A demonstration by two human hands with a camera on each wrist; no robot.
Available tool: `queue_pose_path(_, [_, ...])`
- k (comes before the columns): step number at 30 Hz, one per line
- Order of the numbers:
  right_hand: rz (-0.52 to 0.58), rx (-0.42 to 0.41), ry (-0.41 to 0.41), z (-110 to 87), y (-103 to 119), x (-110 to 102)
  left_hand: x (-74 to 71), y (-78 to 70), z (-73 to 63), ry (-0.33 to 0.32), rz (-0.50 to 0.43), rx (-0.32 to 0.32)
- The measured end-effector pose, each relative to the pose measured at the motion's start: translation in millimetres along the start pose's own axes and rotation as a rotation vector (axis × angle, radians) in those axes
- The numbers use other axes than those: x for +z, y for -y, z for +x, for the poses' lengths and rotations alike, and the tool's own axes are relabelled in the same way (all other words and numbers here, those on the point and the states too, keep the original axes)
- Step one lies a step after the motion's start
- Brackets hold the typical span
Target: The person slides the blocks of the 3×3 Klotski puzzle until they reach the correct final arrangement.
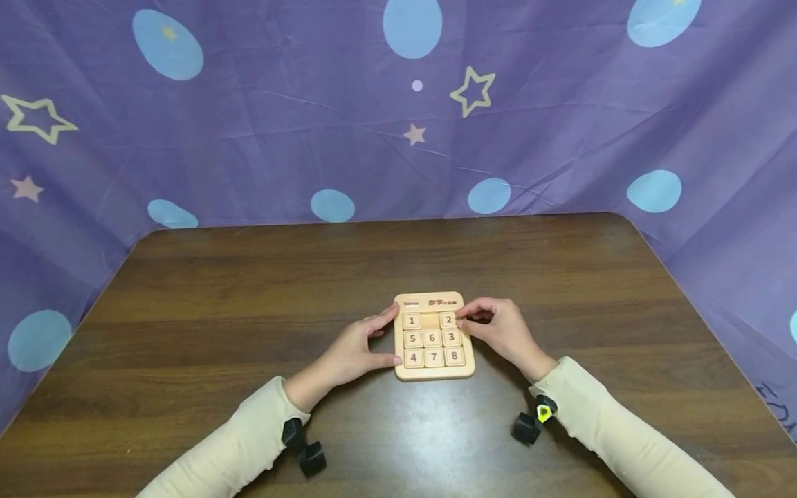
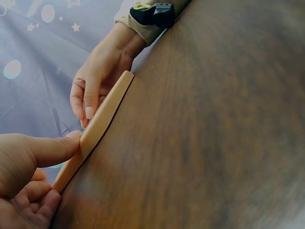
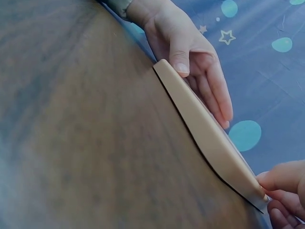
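A pale wooden sliding number puzzle (image 1: 434,375) lies flat on the table, with tiles 1 to 8 in three rows. The one gap (image 1: 430,321) is at the middle of the top row, between the 1 tile (image 1: 411,321) and the 2 tile (image 1: 447,319). My left hand (image 1: 361,346) holds the puzzle's left edge, thumb near the front corner and fingers farther back. On the opposite side, my right hand (image 1: 501,328) has bent thumb and index finger together at the right edge of the 2 tile. In the left wrist view, the right fingertips (image 2: 89,112) are at the puzzle's top face.
The brown wooden table (image 1: 261,277) extends around the puzzle on every side. Behind it hangs a purple cloth (image 1: 261,138) printed with stars and blue ovals. Small black devices (image 1: 303,448) are strapped at both wrists, over pale sleeves.
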State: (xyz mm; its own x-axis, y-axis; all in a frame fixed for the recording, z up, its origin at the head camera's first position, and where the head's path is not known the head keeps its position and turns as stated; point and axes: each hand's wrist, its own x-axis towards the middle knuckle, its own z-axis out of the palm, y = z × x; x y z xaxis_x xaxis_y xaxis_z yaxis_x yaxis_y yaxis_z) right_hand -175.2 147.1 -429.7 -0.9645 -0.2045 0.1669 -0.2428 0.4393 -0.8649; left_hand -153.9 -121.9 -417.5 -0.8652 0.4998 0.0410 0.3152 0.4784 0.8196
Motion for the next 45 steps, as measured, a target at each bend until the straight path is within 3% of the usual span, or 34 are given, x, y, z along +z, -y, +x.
queue_pose_path(12, [0.022, 0.017, 0.036, 1.2, 0.2, -1.2, 0.5, -0.8, -0.8, -0.005, -0.014, -0.005])
queue_pose_path(30, [0.035, 0.021, -0.005, -1.5, 1.9, 4.3, 1.2, -0.4, -0.1, -0.012, -0.011, 0.015])
queue_pose_path(45, [0.030, 0.009, 0.019, 2.7, -0.5, 4.7, 0.8, -1.6, -0.1, -0.006, -0.022, 0.002])
